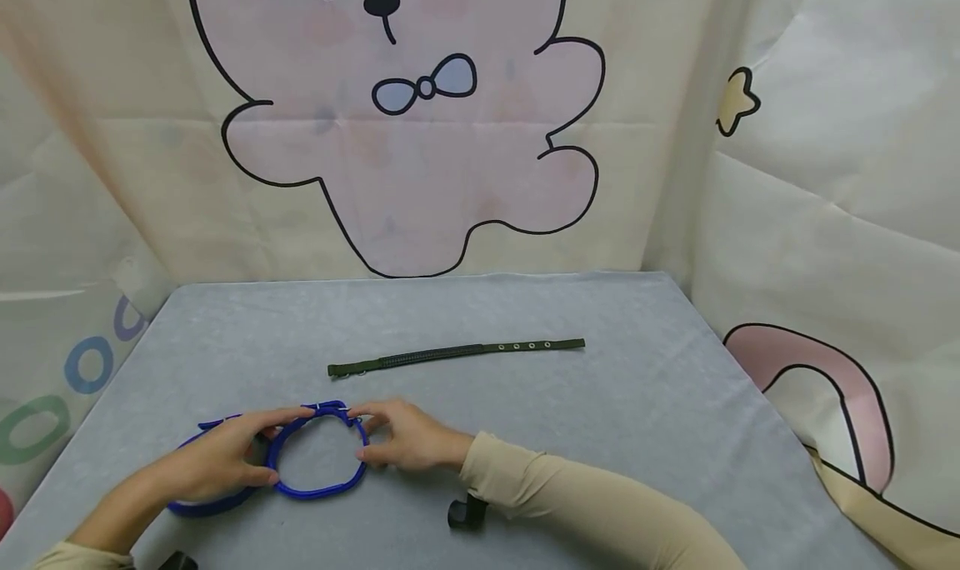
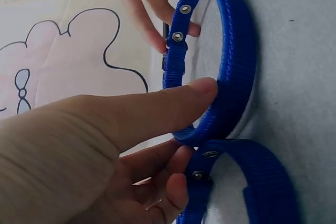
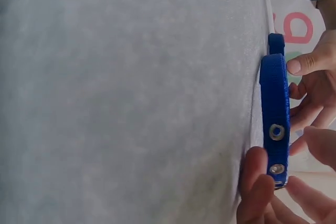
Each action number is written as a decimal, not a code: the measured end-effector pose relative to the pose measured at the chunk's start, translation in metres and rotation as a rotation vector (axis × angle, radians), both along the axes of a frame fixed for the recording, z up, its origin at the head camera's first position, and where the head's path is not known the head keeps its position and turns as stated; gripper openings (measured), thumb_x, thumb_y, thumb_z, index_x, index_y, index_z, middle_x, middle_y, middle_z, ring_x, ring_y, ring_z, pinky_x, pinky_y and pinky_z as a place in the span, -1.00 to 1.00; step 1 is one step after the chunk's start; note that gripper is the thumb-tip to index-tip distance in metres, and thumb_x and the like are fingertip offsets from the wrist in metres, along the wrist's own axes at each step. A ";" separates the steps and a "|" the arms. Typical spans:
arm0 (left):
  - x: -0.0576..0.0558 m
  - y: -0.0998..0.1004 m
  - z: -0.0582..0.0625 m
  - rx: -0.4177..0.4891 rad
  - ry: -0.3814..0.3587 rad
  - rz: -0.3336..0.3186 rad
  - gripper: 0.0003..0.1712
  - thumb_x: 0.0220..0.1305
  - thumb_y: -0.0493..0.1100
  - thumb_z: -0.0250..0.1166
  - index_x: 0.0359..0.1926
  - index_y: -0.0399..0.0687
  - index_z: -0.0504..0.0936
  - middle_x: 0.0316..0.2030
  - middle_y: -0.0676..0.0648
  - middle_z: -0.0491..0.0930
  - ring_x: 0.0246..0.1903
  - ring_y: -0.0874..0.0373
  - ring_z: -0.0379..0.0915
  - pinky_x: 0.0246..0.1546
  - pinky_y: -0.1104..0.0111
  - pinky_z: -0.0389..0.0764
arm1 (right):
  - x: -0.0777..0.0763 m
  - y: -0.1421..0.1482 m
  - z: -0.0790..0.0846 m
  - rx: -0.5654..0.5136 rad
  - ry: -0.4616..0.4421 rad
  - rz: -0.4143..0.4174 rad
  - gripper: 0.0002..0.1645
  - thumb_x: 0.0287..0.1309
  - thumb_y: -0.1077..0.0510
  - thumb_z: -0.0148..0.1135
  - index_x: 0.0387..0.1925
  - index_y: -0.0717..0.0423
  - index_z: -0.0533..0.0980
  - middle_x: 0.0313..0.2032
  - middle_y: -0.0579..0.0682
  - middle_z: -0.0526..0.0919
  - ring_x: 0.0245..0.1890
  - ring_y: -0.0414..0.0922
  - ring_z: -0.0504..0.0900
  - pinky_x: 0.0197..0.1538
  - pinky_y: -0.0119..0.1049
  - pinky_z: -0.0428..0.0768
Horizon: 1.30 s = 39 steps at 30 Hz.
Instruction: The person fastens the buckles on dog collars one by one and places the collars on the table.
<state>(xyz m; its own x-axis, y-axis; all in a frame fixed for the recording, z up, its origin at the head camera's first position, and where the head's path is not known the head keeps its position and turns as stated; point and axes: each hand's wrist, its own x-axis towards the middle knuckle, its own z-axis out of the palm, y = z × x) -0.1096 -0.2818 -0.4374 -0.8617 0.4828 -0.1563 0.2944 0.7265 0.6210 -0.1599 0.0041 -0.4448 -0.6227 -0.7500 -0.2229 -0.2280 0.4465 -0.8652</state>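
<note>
A blue collar [image 1: 318,494], buckled into a loop with metal eyelets, stands on its edge on the table. My left hand [image 1: 217,462] holds its left side, with the thumb on the upper edge of the band in the left wrist view. On the other side, my right hand [image 1: 408,437] grips the loop near the buckle, its thumb and fingers round the band [image 3: 273,93]. A second looped blue collar [image 1: 206,510] lies beside the first, partly hidden beneath my left hand and against its fingers in the left wrist view.
Farther back, a dark green collar [image 1: 431,356] with eyelets lies stretched out flat. A grey cloth covers the table [image 1: 637,420]. Printed curtains [image 1: 645,95] stand behind it and at both sides. A black wrist device [image 1: 467,513] hangs under the right sleeve.
</note>
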 end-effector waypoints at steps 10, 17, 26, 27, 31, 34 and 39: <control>-0.006 -0.001 0.011 0.036 -0.105 0.006 -0.26 0.37 0.09 0.31 0.46 -0.08 0.36 0.20 -0.23 0.57 -0.08 0.32 0.52 -0.25 0.42 0.51 | -0.002 0.007 0.004 0.020 -0.062 0.024 -0.47 0.42 0.06 0.22 0.37 -0.04 0.47 0.28 0.06 0.58 -0.40 -0.26 0.72 -0.45 -0.40 0.57; -0.015 0.020 0.026 0.119 -0.017 0.087 -0.39 0.49 -0.01 0.20 0.44 -0.14 0.38 0.14 -0.22 0.62 -0.05 0.19 0.55 -0.26 0.35 0.51 | -0.013 0.022 0.007 -0.097 -0.085 -0.022 -0.60 0.45 0.10 0.17 0.23 0.11 0.55 0.04 0.11 0.71 -0.34 -0.16 0.74 -0.32 -0.33 0.66; -0.030 0.045 0.035 0.188 0.088 0.104 -0.46 0.52 0.01 0.16 0.43 0.01 0.41 0.15 -0.18 0.62 0.01 0.15 0.56 -0.18 0.33 0.55 | -0.030 0.051 0.015 -0.192 -0.039 -0.088 -0.55 0.48 0.07 0.12 0.25 0.20 0.50 0.07 0.28 0.68 -0.19 0.15 0.75 -0.23 -0.25 0.69; -0.032 0.048 0.036 0.195 0.094 0.103 -0.47 0.52 0.01 0.16 0.42 0.02 0.41 0.15 -0.18 0.62 0.02 0.13 0.56 -0.16 0.31 0.55 | -0.031 0.054 0.016 -0.203 -0.029 -0.096 -0.56 0.48 0.07 0.11 0.25 0.19 0.51 0.08 0.29 0.67 -0.17 0.20 0.75 -0.22 -0.22 0.70; -0.037 0.059 0.040 0.247 0.110 0.096 -0.48 0.53 -0.01 0.14 0.42 0.02 0.42 0.16 -0.17 0.62 0.06 0.06 0.55 -0.10 0.29 0.57 | -0.037 0.069 0.021 -0.239 0.026 -0.119 -0.59 0.50 0.09 0.07 0.23 0.17 0.51 0.09 0.34 0.66 -0.14 0.25 0.72 -0.18 -0.16 0.71; -0.040 0.070 0.042 0.296 0.108 0.080 -0.50 0.54 -0.04 0.14 0.42 0.03 0.42 0.17 -0.17 0.62 0.07 0.01 0.57 -0.10 0.33 0.58 | -0.039 0.081 0.026 -0.242 0.087 -0.131 -0.61 0.49 0.07 0.08 0.22 0.14 0.53 0.08 0.32 0.67 -0.16 0.25 0.72 -0.19 -0.21 0.70; -0.048 0.087 0.045 0.359 0.106 0.060 -0.51 0.54 -0.03 0.13 0.42 0.08 0.42 0.18 -0.15 0.61 0.10 -0.03 0.59 -0.06 0.34 0.60 | -0.041 0.101 0.039 -0.272 0.161 -0.158 -0.62 0.49 0.10 0.09 0.22 0.13 0.53 0.05 0.21 0.69 -0.15 0.28 0.70 -0.16 -0.24 0.68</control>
